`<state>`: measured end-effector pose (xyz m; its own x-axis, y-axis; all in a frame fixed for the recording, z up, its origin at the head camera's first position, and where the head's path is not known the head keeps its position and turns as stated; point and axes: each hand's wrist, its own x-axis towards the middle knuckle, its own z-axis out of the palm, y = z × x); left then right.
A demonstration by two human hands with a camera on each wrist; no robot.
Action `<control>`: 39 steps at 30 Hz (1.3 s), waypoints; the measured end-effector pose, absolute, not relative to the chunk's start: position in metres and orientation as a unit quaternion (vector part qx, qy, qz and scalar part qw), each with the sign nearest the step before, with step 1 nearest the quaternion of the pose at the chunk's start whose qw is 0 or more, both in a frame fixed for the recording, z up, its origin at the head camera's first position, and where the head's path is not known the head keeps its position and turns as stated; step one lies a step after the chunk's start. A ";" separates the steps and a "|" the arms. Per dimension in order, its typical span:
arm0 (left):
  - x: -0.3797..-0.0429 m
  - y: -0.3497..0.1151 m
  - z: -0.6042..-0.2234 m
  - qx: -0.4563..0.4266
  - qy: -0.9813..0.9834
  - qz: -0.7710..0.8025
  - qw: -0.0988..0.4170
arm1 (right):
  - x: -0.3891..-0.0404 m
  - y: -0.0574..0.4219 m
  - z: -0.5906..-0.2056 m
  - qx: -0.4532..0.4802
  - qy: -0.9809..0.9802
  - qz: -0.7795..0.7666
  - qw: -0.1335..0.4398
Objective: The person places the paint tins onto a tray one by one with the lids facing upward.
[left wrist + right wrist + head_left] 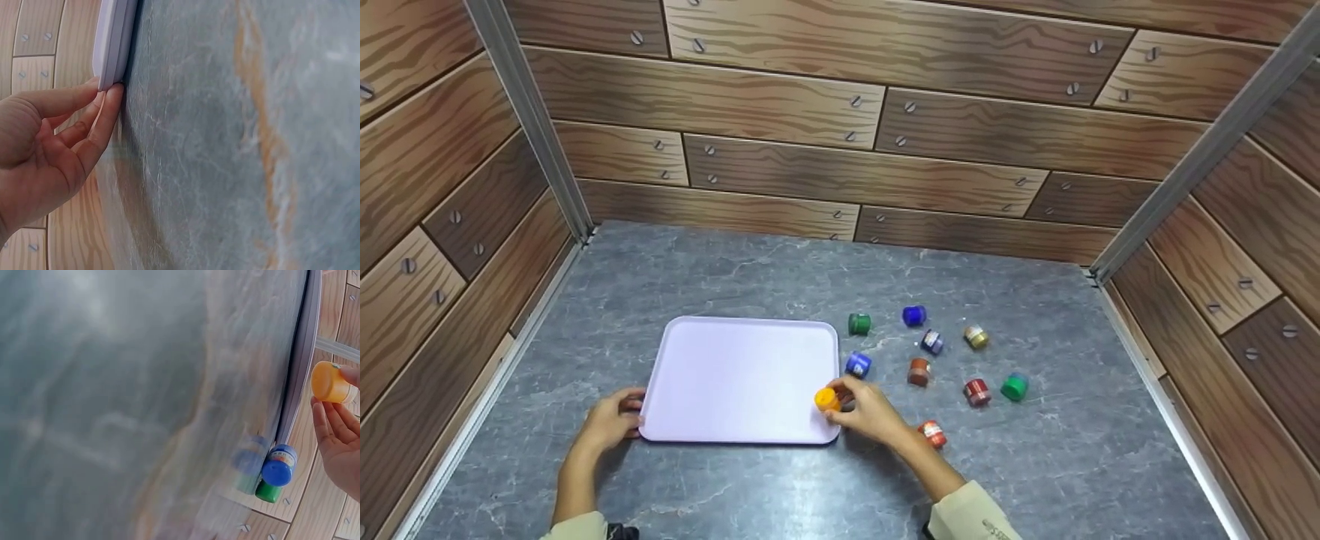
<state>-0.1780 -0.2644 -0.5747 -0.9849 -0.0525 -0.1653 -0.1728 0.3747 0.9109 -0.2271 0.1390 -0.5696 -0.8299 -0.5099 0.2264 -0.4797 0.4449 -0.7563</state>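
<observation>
— Location of orange jar [826, 399]?
— Over near right corner of tray [735, 379], pinched in right hand [874, 412]; contact with tray unclear.
— Probable fault?
— Possibly rolling, if released on round side.
— Pose?
— Reaching across right edge; left hand [611, 420] pinching left edge by near corner.

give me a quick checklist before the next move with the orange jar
1. Right hand gripping orange jar: ok.
2. Left hand holding tray by its left edge: ok.
3. Room on tray: ok, no jar stands on it.
4. Blue jar well away from tray: not ok, it sits close by the right edge.
5. Orange jar closed tightly: cannot tell.
</observation>
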 end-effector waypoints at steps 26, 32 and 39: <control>-0.177 -0.263 -0.572 -0.058 0.836 0.544 0.044 | -0.231 0.126 -0.568 -0.337 0.875 -0.346 0.040; -0.178 -0.264 -0.573 -0.065 0.831 0.551 0.051 | -0.231 0.126 -0.570 -0.358 0.871 -0.334 0.030; -0.178 -0.264 -0.574 -0.064 0.829 0.553 0.050 | -0.232 0.128 -0.572 -0.382 0.867 -0.319 0.016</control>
